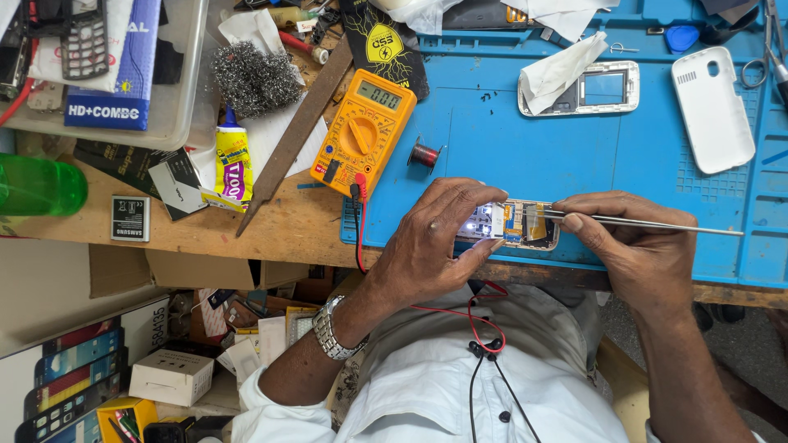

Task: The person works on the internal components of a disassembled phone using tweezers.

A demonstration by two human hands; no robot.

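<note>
A: Left hand (427, 246)?
B: Reaching in from below, wrist bent, fingers curling round the opened phone board (513, 224), pinching its left end. Board is lying on the blue mat (492, 148) at the worktop's near edge.
A: Right hand (636, 246)?
B: Coming in from the right, fingers closing on thin metal tweezers (657, 223), tips touching the board.

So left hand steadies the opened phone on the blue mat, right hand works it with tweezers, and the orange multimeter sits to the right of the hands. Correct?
Not quite. In the head view the orange multimeter sits to the left of the hands, straddling the blue mat's edge. Otherwise right: left hand steadies the opened phone, right hand works it with tweezers.
</note>
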